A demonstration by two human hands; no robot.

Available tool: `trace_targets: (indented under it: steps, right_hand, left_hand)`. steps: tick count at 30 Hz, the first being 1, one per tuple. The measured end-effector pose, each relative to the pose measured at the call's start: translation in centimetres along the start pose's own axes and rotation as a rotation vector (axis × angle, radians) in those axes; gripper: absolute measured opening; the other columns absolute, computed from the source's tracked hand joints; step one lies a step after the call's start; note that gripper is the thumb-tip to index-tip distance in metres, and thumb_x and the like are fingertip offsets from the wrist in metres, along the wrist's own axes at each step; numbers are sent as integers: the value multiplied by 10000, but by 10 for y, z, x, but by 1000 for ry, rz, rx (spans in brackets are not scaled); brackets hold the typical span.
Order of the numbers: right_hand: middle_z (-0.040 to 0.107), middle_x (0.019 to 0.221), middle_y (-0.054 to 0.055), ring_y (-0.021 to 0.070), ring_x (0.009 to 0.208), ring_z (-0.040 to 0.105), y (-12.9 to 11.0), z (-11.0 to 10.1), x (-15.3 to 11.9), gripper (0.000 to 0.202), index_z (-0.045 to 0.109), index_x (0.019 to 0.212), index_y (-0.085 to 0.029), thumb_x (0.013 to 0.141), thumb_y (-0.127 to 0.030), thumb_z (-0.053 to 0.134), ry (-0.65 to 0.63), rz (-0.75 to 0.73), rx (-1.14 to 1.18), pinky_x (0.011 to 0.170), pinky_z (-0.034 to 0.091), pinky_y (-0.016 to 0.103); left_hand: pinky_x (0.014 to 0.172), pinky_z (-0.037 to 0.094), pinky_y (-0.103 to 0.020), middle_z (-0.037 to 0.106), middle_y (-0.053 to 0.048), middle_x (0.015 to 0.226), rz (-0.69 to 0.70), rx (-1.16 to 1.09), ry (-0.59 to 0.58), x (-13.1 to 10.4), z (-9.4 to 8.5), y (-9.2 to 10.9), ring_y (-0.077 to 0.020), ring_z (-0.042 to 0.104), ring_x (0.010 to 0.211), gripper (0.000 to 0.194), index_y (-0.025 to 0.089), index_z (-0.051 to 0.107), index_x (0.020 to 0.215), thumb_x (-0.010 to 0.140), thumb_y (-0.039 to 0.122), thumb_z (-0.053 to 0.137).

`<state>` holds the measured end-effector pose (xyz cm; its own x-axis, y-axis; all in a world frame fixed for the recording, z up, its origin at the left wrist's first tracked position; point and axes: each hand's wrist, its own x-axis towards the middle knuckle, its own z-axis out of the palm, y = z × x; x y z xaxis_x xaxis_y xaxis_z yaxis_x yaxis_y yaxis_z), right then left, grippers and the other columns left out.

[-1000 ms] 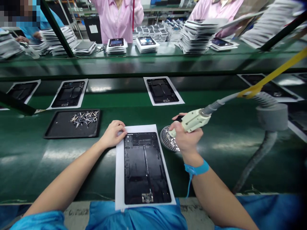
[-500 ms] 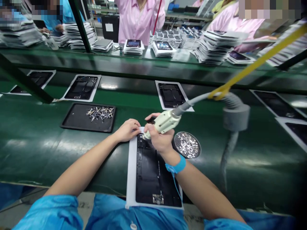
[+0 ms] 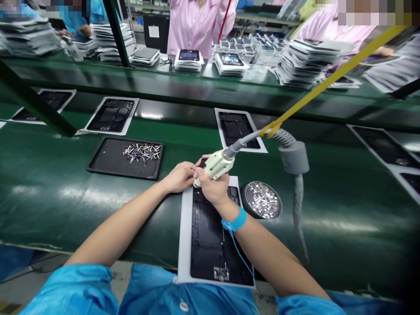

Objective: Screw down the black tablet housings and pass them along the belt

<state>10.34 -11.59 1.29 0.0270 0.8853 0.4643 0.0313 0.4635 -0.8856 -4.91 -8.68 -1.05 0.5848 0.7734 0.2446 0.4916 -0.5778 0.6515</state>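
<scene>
My right hand (image 3: 214, 189) is wrapped round a pale green electric screwdriver (image 3: 219, 164), tilted with its nose down at the upper left corner of a black tablet housing (image 3: 206, 236). The housing lies on a white sheet (image 3: 185, 249) at the bench's front edge. A blue wrist strap (image 3: 235, 219) with a thin cord circles my right wrist. Beside the screwdriver's nose, my left hand (image 3: 181, 177) rests at the same corner with its fingers curled together. What those fingers hold, if anything, is hidden.
Right of the housing stands a round dish (image 3: 245, 205) of small shiny pieces. A black tray (image 3: 106, 159) at left holds loose metal parts (image 3: 141, 152). Beyond lie more housings on sheets (image 3: 113, 114). A yellow strap (image 3: 328, 83) holds up the screwdriver's grey cable (image 3: 297, 210). Co-workers stand behind stacks (image 3: 308, 61).
The screwdriver and my right hand have shifted left along the housing's top edge, close to my left hand. The hanging cable has swung left. The whole view has shifted slightly.
</scene>
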Motion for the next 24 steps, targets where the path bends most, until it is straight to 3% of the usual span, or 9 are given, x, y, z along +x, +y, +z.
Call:
trace_targets:
  steps: [5,10,14,17,19,22,24]
  right_hand:
    - [695,735,-25,187,702,713,4,3,-2,266,654,1061,-244,827,-331,745,3,-19,-53,863,624,427]
    - [746,944,20,158,697,727,-8,-8,6,261,639,1085,-250,862,-351,730,18,10,3,744,649,348]
    - [728,977,2,123,608,697,-25,-53,13,216,622,1087,-260,894,-319,698,176,-51,29,559,607,273]
    - [710,923,-7,108,536,657,-32,-96,12,220,623,1072,-242,875,-280,711,303,-103,-27,510,569,270]
    - [707,901,-6,102,504,633,-32,-118,8,228,621,1064,-226,862,-273,714,377,-110,-79,502,558,277]
    - [709,881,-7,99,488,617,-27,-136,3,233,621,1053,-217,850,-279,717,452,-107,-126,499,554,282]
    - [714,873,-7,103,498,624,-23,-140,1,235,624,1049,-220,843,-277,722,459,-98,-146,504,556,282]
  left_hand:
    - [988,514,-426,716,-90,1014,1,3,-2,1,0,0,-251,650,1021,195,196,702,834,951,230,550]
    - [1028,508,-443,729,-86,1063,-15,-13,-8,-1,-2,0,-255,648,1091,170,209,710,857,948,245,572]
    - [1020,512,-433,724,-82,1076,8,9,6,-5,-4,0,-235,651,1089,181,208,701,840,958,255,572]
    - [1004,514,-437,711,-91,1114,-33,104,60,-2,-2,5,-249,645,1098,165,207,700,1038,966,292,578]
    - [982,517,-441,696,-109,1159,-76,197,63,5,2,11,-274,644,1100,274,202,672,1168,956,367,616]
    - [881,532,-405,702,-107,1111,-153,325,-25,21,10,20,-290,672,1009,373,211,672,1155,900,482,696]
    - [779,521,-355,717,-71,981,-167,340,-148,33,13,22,-265,683,886,287,231,688,1020,904,493,686]
